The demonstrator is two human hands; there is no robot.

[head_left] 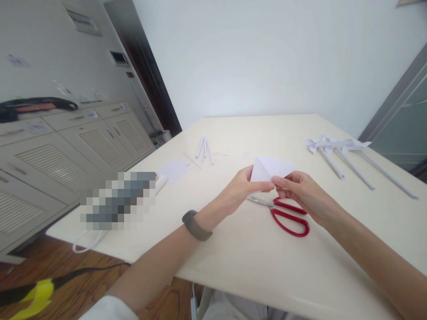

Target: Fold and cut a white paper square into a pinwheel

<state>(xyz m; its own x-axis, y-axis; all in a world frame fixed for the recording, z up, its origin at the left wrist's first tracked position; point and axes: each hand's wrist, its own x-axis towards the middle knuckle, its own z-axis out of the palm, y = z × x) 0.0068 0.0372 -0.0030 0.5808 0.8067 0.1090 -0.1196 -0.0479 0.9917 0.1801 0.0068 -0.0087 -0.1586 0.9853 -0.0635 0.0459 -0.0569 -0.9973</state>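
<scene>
The folded sheet of white paper (265, 166) is held up just above the counter (253, 262), between the two hands. The left hand (235, 191) is clamped on its lower-left part, thumb laid across the front; the right hand (305, 191) pinches its lower edge, the thumbs almost meeting near the bottom of the crease. Red-handled scissors (271, 204) lie between five and six o'clock of the sheet, just under the hands. At three o'clock rest paper pinwheels (336, 146) on rolled stems; toward ten o'clock, slim paper tubes (204, 150); at nine, cut paper squares (173, 170).

The sheet should be almost weightless, springy at the fold yet easily dented, torn or creased astray. It is best taken by light fingertip pinches on the edges beside the crease, four and eight o'clock, sparing the thin upper flaps any pressure.
</scene>
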